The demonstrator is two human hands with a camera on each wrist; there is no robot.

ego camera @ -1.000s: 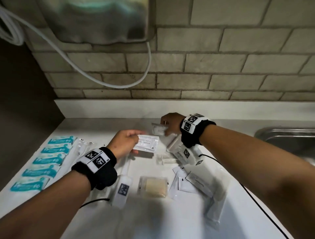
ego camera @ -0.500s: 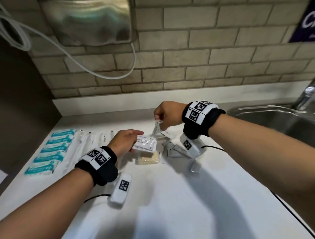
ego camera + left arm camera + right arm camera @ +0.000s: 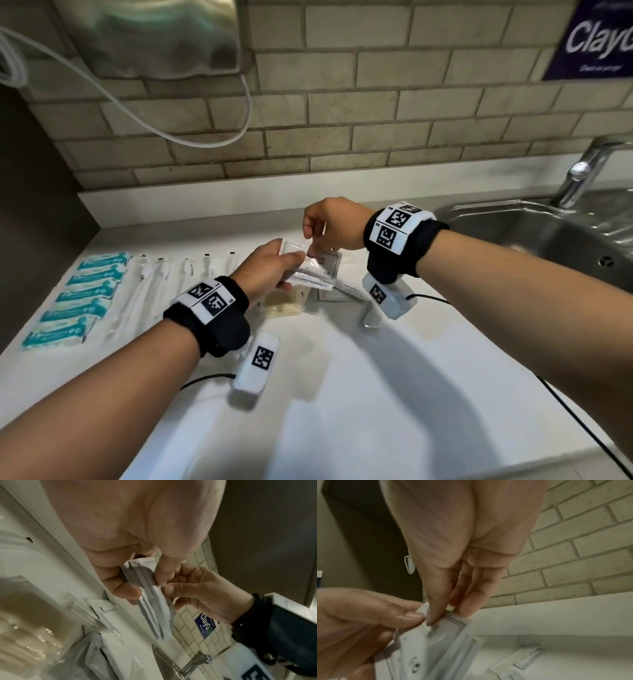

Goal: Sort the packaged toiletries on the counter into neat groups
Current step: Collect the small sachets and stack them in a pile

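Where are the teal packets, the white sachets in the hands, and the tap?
teal packets [image 3: 82,298], head view, middle packet of the row at left.
white sachets [image 3: 317,270], head view, printed face of the top sachet.
tap [image 3: 579,178], head view, its shiny upright body.

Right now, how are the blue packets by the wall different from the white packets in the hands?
The blue packets are teal and white; the white packets are plain white with small print.

The blue packets lie in a neat row on the counter; the white packets are stacked and held above it, gripped by the left hand and pinched by the right hand.

Both are small, flat, sealed packets.
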